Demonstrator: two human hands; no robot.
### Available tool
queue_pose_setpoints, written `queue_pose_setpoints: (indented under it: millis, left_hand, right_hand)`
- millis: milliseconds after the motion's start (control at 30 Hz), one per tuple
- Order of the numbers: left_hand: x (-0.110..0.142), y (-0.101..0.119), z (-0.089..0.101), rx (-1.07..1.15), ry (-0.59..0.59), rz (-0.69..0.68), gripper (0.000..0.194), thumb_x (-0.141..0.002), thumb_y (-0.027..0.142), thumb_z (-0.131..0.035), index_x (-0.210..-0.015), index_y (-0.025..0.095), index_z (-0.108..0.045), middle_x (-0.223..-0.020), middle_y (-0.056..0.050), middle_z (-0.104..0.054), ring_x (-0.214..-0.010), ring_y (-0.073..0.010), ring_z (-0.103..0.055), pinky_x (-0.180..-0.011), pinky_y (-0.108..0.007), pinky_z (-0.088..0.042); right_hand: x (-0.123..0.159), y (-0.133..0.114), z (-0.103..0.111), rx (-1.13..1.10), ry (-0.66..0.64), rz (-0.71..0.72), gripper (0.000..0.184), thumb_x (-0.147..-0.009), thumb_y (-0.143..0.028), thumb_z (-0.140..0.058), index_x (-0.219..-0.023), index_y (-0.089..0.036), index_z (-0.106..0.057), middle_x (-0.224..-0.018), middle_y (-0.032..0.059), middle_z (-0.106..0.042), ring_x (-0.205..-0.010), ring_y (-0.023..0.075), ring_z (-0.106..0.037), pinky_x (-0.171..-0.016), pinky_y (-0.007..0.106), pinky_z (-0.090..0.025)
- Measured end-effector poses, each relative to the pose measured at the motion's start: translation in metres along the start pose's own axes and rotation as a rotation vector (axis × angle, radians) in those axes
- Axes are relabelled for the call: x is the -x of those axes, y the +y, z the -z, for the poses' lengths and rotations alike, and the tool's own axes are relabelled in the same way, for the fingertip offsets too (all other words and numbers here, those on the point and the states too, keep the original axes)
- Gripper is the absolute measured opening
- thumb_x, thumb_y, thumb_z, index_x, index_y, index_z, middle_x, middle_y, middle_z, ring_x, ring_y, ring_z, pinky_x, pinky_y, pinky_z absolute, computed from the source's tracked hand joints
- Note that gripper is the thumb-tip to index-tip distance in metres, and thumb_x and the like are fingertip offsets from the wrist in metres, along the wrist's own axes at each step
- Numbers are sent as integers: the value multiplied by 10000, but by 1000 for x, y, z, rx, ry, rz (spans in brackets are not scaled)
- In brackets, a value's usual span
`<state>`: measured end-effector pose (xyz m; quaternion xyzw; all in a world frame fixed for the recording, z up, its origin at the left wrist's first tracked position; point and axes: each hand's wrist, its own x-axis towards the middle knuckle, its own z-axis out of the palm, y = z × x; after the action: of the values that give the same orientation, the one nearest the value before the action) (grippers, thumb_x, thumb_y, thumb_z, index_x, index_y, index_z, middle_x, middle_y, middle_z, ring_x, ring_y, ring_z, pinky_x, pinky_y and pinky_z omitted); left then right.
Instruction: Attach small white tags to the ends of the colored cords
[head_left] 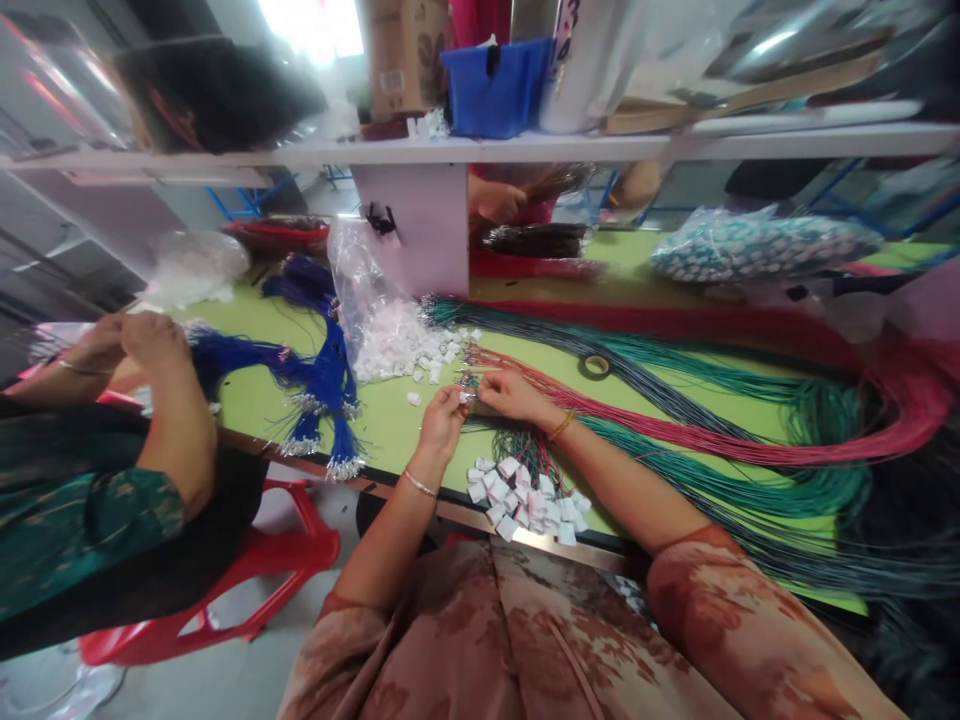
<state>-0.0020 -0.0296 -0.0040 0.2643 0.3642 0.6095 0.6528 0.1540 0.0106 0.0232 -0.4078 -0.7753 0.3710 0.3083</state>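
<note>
My left hand (441, 418) is closed in a pinch on a small white connector housing (466, 397) above the green tabletop. Close beside it, my right hand (513, 396) has its fingers pressed together at the ends of the wires; what exactly lies in that pinch is hidden. A bundle of red wires (637, 420) runs from behind my right hand to the right. Several white connectors (525, 495) on wires hang over the table's front edge, below my hands. Loose white housings (405, 345) spill from a clear plastic bag (360, 265) behind my left hand.
Green wires (750, 475) and dark grey wires (645, 360) cover the right side, with a tape roll (595, 367) among them. Blue wire bundles (322, 375) lie left. A co-worker's hands (150, 345) are at far left, near a red stool (262, 560). A shelf (420, 150) crosses above.
</note>
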Motion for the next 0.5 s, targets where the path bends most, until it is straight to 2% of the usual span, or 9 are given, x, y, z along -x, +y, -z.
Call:
queue_pose_setpoints:
  millis: [200,367,500]
  left_hand:
    - [3,-7,0,-192,35,-56,184,-680,269,-757,-770,146,-654,-684,5,-601,-592,-74,-484,-572,-212,-364]
    - [3,-9,-1,-178,63,-41,244,-643,308,-779,-769,139,-657,-706,-1,-616,-595,-72,-492,-583,-212,-369]
    - [0,-10,0,-244,50,-38,238,-671,323,-753,-769,131,-654,-657,6,-587,-560,-73,-463,-556,-215,-348]
  right_hand:
    - [1,5,-9,-13,-7,3,209,-759,-325,-512,-629,-161,-505,-596,-25,-492,-560,90,-398,-530,213,-289]
    - [4,7,-6,-26,-62,68,204,-797,-310,-491,-676,-152,-539,-639,-12,-533,-590,96,-429,-564,214,-319]
    - [5,9,-6,-9,-24,30,189,-780,-298,-521,-658,-154,-534,-618,-15,-524,-573,96,-421,-548,215,-303]
